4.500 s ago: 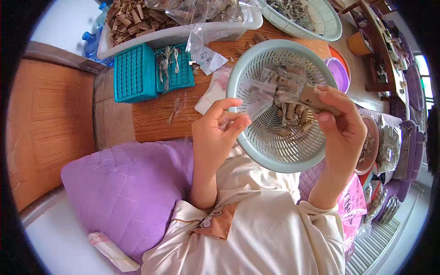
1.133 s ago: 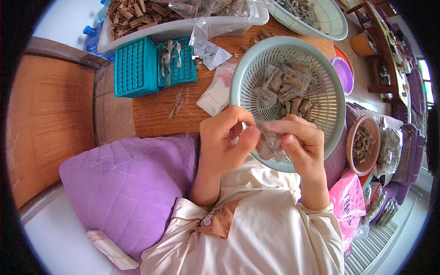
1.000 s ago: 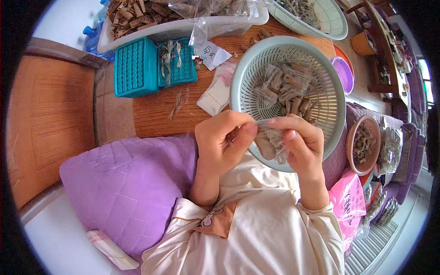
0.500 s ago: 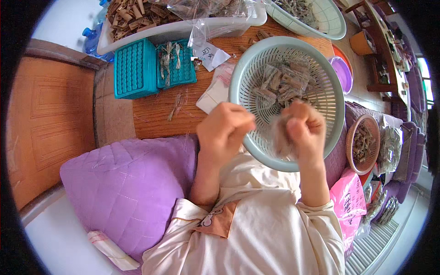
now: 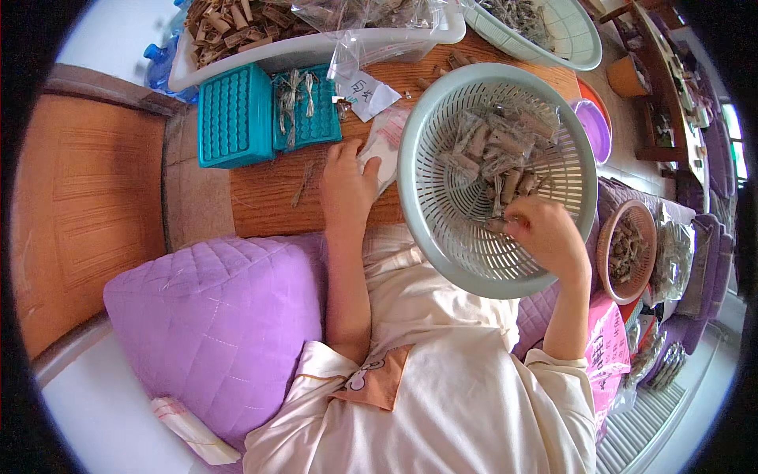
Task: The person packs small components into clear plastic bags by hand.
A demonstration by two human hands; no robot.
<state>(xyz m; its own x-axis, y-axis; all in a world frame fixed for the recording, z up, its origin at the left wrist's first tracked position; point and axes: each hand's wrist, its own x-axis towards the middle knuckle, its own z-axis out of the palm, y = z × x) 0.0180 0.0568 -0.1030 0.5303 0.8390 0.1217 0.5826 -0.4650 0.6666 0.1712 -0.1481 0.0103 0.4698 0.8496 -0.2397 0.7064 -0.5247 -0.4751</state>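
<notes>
Over the near left of the table, my left hand (image 5: pixel 346 186) is open, thumb and fingers apart. Its fingertips touch the edge of a stack of flat clear bags (image 5: pixel 386 142). My right hand (image 5: pixel 549 233) reaches into a grey-green plastic colander (image 5: pixel 414 197), fingers bent together at a small brown rolled piece (image 5: pixel 496 226). Its fingertips are partly hidden. Several brown pieces in clear wrappers (image 5: pixel 489 141) fill the far part of the colander, with a few unwrapped brown pieces (image 5: pixel 512 183) just beyond my right hand.
Teal racks (image 5: pixel 235 118) stand at the table's left, thin wire-like strands (image 5: pixel 296 91) lying on one. Behind is a white tub (image 5: pixel 371 46) of brown pieces. A pale green basket (image 5: pixel 580 43) sits far right, a pink-brown basket (image 5: pixel 643 276) right. A purple quilted cushion (image 5: pixel 213 324) lies left.
My left hand has moved left, away from the colander to the bag stack, and its fingers have spread. The blurred clear wrapper has left my right hand, which now reaches down among the pieces.
</notes>
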